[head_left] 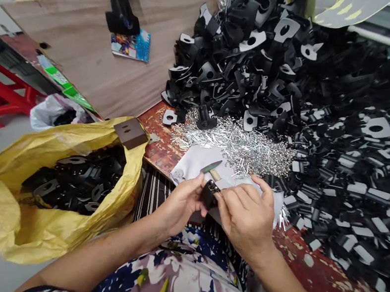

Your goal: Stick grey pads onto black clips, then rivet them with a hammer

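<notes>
My left hand (185, 200) is closed round a small black plastic part (209, 195), thumb and fingers on its left side. A bit of shiny metal shows at the part's top edge. From the other side my right hand (246, 216) pinches at the part's right edge; whether its fingertips also hold a metal pin cannot be made out. Just beyond my hands lies a small hammer (211, 166) with a green, pointed head and pale handle, on a grey sheet (193, 158). Past it, loose silvery metal pins (251, 148) lie heaped.
A tall pile of black parts with holed tabs (251, 40) stands behind the pins. Many smaller black pieces (357, 189) cover the right side. At left sits an open yellow sack (4, 178) of parts, a brown block (130, 133) on its rim. A wooden board (154, 33) stands behind.
</notes>
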The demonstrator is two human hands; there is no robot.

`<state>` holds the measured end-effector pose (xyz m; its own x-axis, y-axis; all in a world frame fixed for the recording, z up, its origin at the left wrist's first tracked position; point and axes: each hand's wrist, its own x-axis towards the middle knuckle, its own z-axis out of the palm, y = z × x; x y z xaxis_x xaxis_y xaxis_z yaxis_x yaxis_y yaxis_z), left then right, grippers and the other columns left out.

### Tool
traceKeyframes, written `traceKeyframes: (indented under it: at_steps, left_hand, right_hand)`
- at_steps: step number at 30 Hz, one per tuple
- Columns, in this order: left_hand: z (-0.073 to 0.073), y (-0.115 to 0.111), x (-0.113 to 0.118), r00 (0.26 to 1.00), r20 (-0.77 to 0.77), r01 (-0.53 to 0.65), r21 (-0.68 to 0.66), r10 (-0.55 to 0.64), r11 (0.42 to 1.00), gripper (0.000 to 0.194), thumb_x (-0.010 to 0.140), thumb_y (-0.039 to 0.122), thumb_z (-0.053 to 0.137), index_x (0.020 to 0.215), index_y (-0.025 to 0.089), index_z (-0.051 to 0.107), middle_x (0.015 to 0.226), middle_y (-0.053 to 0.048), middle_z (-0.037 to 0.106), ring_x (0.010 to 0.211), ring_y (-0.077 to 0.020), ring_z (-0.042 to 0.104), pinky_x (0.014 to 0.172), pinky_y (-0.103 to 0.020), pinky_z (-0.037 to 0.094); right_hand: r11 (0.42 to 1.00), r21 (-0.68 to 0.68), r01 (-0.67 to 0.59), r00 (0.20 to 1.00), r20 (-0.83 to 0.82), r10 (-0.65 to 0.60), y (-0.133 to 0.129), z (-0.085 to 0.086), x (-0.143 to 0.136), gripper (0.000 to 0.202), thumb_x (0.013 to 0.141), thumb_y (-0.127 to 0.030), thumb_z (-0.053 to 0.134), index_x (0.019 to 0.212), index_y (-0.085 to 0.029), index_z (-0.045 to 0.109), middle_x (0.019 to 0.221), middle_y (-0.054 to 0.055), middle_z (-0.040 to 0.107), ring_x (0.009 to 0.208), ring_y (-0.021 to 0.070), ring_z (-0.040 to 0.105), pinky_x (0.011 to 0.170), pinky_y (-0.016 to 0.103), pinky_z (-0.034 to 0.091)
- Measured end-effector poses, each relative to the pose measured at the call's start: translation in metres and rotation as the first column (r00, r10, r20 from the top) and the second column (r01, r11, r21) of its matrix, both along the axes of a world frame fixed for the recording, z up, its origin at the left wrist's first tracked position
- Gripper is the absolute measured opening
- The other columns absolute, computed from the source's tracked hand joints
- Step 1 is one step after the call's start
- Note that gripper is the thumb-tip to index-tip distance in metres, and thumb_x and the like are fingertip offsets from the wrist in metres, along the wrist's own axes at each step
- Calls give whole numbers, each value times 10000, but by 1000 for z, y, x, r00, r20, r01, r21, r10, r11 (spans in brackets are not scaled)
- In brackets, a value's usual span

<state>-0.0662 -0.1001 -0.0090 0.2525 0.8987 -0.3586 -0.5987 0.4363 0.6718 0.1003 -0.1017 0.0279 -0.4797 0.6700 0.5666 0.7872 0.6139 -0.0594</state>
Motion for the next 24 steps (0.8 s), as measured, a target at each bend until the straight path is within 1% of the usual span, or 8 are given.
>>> traceKeyframes:
  at_steps: [3,5,8,11,15,18,20,24]
  left_hand:
    - [-1,-11,-6,1000,-4,18,74,-18,997,409,761,476,845,934,200,598,828,14,591,652,-127,565,574,-258,536]
    - [0,-20,-16,977,-213,55,236,-4,970,450,754,367,870,1068,231,577,908,7,628,752,-143,601,638,-243,523]
    - [1,-29,-46,776,-627,200,345,66,917,385,902,342,737,1242,241,586,1024,-36,677,933,-179,625,751,-245,509]
    - [-3,-28,-78,636,-771,220,219,30,950,307,1019,446,535,1239,243,603,935,-29,668,836,-176,607,650,-232,486]
    - [-21,-19,-80,694,-720,127,153,23,980,380,994,594,502,1044,225,581,729,23,573,599,-132,497,495,-199,401]
    - [-36,-11,-58,701,-711,90,159,51,983,446,955,642,517,1061,217,602,672,30,552,538,-131,472,440,-199,380]
    - [-43,-8,-47,670,-740,91,161,59,983,480,943,632,529,1135,207,640,665,28,547,529,-138,478,424,-206,381]
    - [-52,-4,-42,592,-798,116,224,114,968,463,993,556,470,1058,174,724,631,25,537,514,-134,488,484,-234,390]
  right_hand:
    - [999,12,33,999,-6,-33,-5,-3,-2,286,1008,-202,577,722,-212,573,653,-29,639,702,152,552,1087,431,361]
    - [999,-35,-1,1000,-20,0,-9,-8,-1,253,1020,-199,562,769,-212,587,693,-24,663,722,157,567,1089,436,352]
    - [979,-201,-45,999,5,47,-14,-21,10,109,1033,-263,555,989,-201,634,892,37,719,853,200,620,960,393,406]
    - [946,-279,167,971,215,-108,-14,-35,31,208,988,-390,616,987,-182,619,919,104,678,846,259,611,748,361,395]
    - [827,-445,342,910,377,-174,-7,-42,54,174,954,-350,643,897,-210,556,867,72,666,725,233,623,635,326,364]
    - [678,-635,369,921,345,-178,-3,-39,64,137,982,-330,583,1024,-200,565,764,33,682,639,223,655,581,311,395]
    - [636,-701,324,944,289,-162,-4,-37,72,235,994,-310,541,1192,-188,573,688,8,690,616,236,685,575,309,443]
    - [768,-623,150,989,107,-106,-20,-28,84,452,1035,-306,475,1483,-265,515,1036,59,808,808,246,778,660,325,568]
